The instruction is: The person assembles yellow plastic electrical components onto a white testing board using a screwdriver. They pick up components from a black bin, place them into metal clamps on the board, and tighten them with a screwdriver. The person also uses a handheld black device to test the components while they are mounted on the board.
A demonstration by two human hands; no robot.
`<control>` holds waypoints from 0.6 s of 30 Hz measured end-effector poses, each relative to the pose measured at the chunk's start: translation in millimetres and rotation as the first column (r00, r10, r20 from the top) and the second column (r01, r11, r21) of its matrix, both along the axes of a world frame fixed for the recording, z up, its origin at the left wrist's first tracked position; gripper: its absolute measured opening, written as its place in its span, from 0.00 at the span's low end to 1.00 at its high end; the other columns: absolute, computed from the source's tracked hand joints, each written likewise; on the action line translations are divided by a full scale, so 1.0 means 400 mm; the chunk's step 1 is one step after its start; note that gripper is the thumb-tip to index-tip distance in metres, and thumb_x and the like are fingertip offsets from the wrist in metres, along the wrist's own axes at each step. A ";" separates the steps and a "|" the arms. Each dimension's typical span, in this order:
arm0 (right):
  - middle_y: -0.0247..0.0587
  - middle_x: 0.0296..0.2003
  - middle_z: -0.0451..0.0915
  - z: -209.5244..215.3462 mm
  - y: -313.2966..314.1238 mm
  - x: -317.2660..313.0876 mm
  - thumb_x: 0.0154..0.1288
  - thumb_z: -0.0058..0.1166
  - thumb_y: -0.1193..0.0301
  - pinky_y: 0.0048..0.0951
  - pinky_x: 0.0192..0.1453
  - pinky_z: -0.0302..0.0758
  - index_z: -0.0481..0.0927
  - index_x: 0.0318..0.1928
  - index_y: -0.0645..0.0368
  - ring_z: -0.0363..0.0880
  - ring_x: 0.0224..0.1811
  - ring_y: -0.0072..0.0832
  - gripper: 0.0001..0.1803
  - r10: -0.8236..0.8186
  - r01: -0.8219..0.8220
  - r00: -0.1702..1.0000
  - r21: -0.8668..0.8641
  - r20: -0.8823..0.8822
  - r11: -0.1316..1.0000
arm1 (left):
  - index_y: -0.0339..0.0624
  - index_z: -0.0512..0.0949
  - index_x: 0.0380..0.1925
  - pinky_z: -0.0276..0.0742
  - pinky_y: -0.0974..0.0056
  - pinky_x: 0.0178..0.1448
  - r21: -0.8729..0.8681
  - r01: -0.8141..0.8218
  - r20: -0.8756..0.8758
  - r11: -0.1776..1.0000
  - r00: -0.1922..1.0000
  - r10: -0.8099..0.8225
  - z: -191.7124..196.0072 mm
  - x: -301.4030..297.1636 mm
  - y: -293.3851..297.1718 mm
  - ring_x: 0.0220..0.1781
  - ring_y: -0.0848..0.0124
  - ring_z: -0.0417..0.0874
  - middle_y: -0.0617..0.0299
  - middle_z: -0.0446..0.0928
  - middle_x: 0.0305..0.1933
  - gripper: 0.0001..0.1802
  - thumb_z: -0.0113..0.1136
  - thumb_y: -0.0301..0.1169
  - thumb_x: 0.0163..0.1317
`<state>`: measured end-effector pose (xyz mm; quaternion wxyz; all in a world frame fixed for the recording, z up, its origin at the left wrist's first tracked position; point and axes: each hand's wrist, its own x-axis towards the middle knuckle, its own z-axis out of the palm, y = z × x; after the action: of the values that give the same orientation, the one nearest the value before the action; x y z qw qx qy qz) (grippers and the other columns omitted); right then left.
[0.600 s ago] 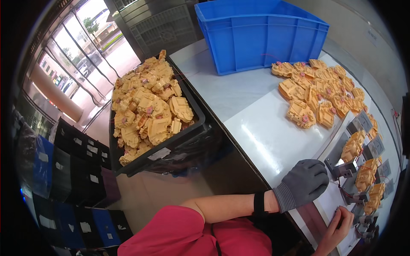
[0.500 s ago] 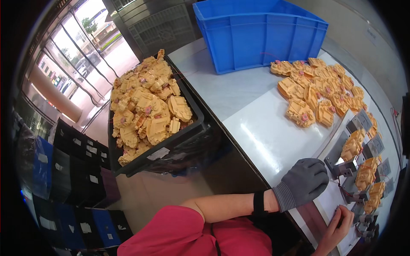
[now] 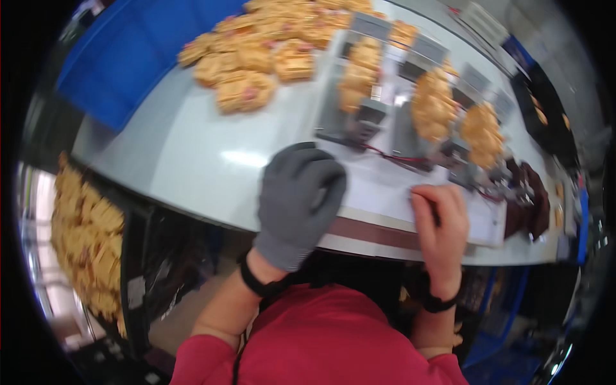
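My left hand (image 3: pixel 298 196), in a grey knit glove, is curled into a loose fist above the table's front part. Nothing shows in the gap between its thumb and fingers. To its right, my bare right hand (image 3: pixel 443 215) hovers or rests at the white board's front edge with fingers bent toward the thumb. A dark patch lies between them, and I cannot tell whether it is a thing or shadow. Beyond both hands, yellow plastic housings sit in grey metal fixtures: one at left (image 3: pixel 359 74), one in the middle (image 3: pixel 433 106), one at right (image 3: pixel 482 135). Red and black wires (image 3: pixel 401 158) run among the fixtures.
Several loose yellow housings (image 3: pixel 247 93) lie spread on the white table (image 3: pixel 192 170) at the back, beside a blue bin (image 3: pixel 122 58). A black crate (image 3: pixel 138 282) heaped with more housings stands at lower left. Dark brown cloth (image 3: pixel 532 199) lies at the right.
My view has swung to the right, bringing the fixtures and my right arm further into the picture. Both hands stay curled, and the housings remain in their fixtures.
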<state>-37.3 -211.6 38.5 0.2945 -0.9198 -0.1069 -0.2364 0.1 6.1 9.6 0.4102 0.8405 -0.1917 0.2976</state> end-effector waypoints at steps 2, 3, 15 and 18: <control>0.39 0.32 0.78 -0.004 -0.004 0.004 0.58 0.65 0.76 0.36 0.41 0.71 0.83 0.37 0.58 0.76 0.35 0.38 0.06 -0.010 0.010 1.000 0.006 -0.012 1.000 | 0.45 0.81 0.36 0.72 0.53 0.57 0.021 -0.013 -0.038 1.000 0.999 0.014 0.005 0.002 0.000 0.51 0.53 0.79 0.58 0.80 0.41 0.10 0.67 0.25 0.53; 0.38 0.32 0.79 -0.012 -0.003 0.003 0.58 0.65 0.75 0.36 0.41 0.71 0.83 0.37 0.57 0.77 0.35 0.38 0.06 -0.018 0.019 1.000 0.024 -0.025 1.000 | 0.44 0.81 0.36 0.72 0.53 0.57 0.019 -0.006 -0.044 1.000 0.999 0.006 0.001 0.002 0.000 0.51 0.54 0.79 0.58 0.80 0.41 0.10 0.68 0.24 0.53; 0.36 0.32 0.79 -0.016 -0.012 -0.008 0.60 0.64 0.75 0.35 0.42 0.70 0.83 0.38 0.57 0.77 0.36 0.35 0.06 -0.001 0.002 1.000 0.038 -0.024 0.999 | 0.42 0.82 0.37 0.72 0.53 0.59 0.021 -0.007 -0.096 1.000 0.995 0.009 -0.003 -0.009 -0.007 0.54 0.54 0.78 0.56 0.80 0.44 0.09 0.67 0.23 0.55; 0.35 0.32 0.79 -0.013 -0.010 -0.004 0.60 0.64 0.75 0.34 0.42 0.70 0.83 0.38 0.56 0.77 0.36 0.35 0.06 0.014 -0.013 1.000 0.051 -0.018 0.999 | 0.41 0.82 0.36 0.72 0.54 0.59 0.019 -0.002 -0.102 1.000 0.995 0.004 -0.001 -0.005 -0.002 0.55 0.54 0.77 0.56 0.80 0.45 0.08 0.67 0.23 0.55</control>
<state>-39.0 -215.8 33.2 0.3203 -0.9134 -0.1044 -0.2284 -2.1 5.3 9.1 0.4111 0.8588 -0.1718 0.2530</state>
